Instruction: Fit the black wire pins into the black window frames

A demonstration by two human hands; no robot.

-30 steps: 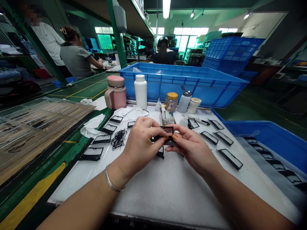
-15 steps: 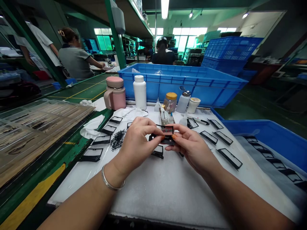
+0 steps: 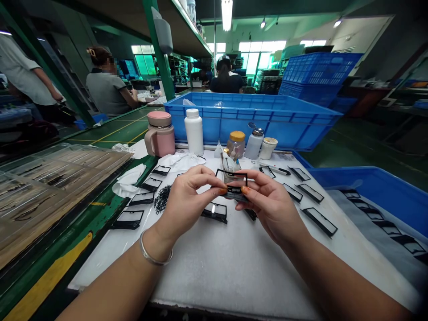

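Between both hands, above the white work surface, is a small black frame (image 3: 236, 190) with a clear window. My left hand (image 3: 192, 200) pinches its left end between thumb and fingers. At its right end, my right hand (image 3: 269, 200) grips it with the thumb in front and fingers behind. Just below lies another black frame (image 3: 215, 212), partly hidden by my left hand. A pile of thin black strips (image 3: 162, 198) sits left of my left hand. More black frames, such as one at the left (image 3: 128, 219) and one at the right (image 3: 319, 221), lie on both sides.
Behind the hands stand a pink mug (image 3: 160, 136), a white bottle (image 3: 194, 133), a yellow-lidded jar (image 3: 236, 145) and a pump bottle (image 3: 254, 145). A large blue crate (image 3: 267, 120) is at the back. At right, a blue bin (image 3: 377, 178) holds several frames. Co-workers are at the far left and back.
The held frame has turned, and its window rim now stands up more plainly between my hands. Both hands stay on it. A person at far left has moved further left.
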